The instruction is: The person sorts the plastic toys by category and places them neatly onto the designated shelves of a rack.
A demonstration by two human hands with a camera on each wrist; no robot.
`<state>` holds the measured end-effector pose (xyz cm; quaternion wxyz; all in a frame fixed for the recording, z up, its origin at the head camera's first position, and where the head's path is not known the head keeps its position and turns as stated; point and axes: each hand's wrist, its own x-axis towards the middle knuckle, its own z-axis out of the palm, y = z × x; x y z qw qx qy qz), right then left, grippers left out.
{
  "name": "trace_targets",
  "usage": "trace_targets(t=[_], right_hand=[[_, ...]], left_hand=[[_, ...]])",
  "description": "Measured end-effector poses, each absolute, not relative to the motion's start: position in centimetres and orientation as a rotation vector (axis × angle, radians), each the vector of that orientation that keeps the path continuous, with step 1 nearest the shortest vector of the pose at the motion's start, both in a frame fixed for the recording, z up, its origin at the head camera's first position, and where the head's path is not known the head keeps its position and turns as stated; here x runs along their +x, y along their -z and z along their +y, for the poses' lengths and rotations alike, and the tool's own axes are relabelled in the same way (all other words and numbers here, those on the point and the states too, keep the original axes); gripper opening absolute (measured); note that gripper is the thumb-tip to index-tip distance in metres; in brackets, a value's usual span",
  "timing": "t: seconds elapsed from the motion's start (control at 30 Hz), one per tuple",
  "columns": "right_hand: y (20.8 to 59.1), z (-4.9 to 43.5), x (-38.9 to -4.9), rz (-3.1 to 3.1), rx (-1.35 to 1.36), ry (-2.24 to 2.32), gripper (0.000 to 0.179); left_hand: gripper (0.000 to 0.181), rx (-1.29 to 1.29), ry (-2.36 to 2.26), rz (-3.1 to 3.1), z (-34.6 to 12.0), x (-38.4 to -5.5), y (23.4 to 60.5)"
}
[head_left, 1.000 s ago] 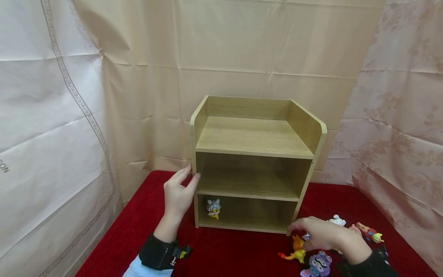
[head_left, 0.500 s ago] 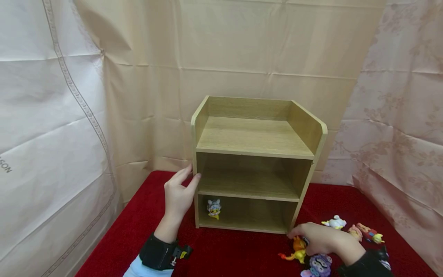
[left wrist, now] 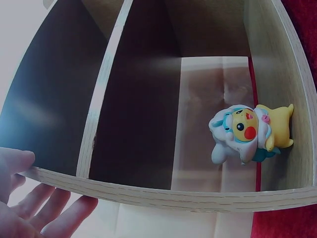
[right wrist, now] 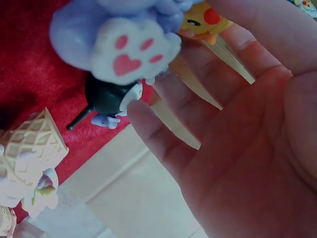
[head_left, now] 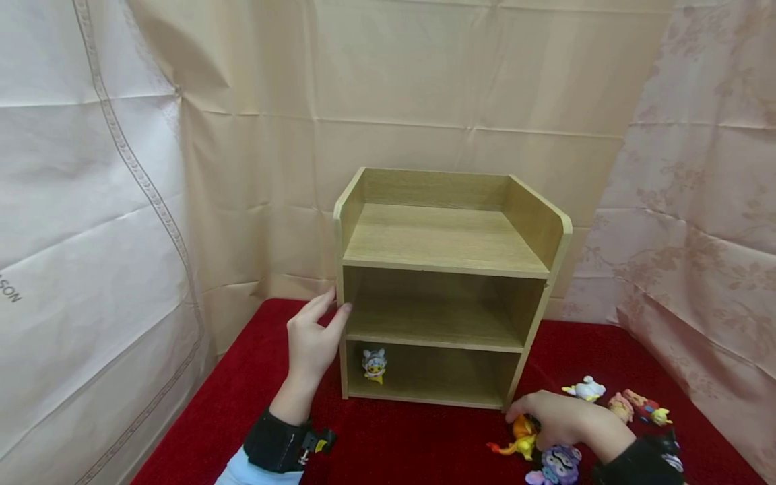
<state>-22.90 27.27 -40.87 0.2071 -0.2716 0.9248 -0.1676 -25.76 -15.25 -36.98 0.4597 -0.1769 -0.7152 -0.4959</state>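
Observation:
My left hand (head_left: 312,340) grips the left side panel of a small wooden shelf (head_left: 445,239); in the left wrist view its thumb lies on the inner side and its fingers (left wrist: 74,215) on the outer. A yellow Pikachu figure in a white-and-blue hood (left wrist: 252,131) stands in the bottom compartment. My right hand (head_left: 564,417) reaches palm down over toy figures by the shelf's front right corner. Its loosely bent fingers are around an orange-hooded yellow figure (head_left: 523,441), whose face shows near the thumb in the right wrist view. A purple figure (head_left: 559,465) lies just below this hand.
Right of the right hand lie a white figure (head_left: 587,389), a pink figure (head_left: 621,407), a red-and-blue figure (head_left: 649,409) and a black-and-white figure (head_left: 669,450). A waffle-cone figure (right wrist: 37,148) shows in the right wrist view. Red cloth (head_left: 406,441) covers the table; curtains hang behind.
My right hand has drawn slightly left and down beside the orange-hooded figure, uncovering the white and pink figures. The left hand and the shelf stay in place.

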Motion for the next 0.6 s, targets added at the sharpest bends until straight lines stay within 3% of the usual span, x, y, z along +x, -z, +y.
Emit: trace_targets(t=[0.6], right_hand=[[41.52, 27.9, -23.12, 2.626, -0.879, 0.421, 0.043]], left_hand=[[0.042, -0.437, 1.216, -1.757, -15.26, -25.83, 37.01]])
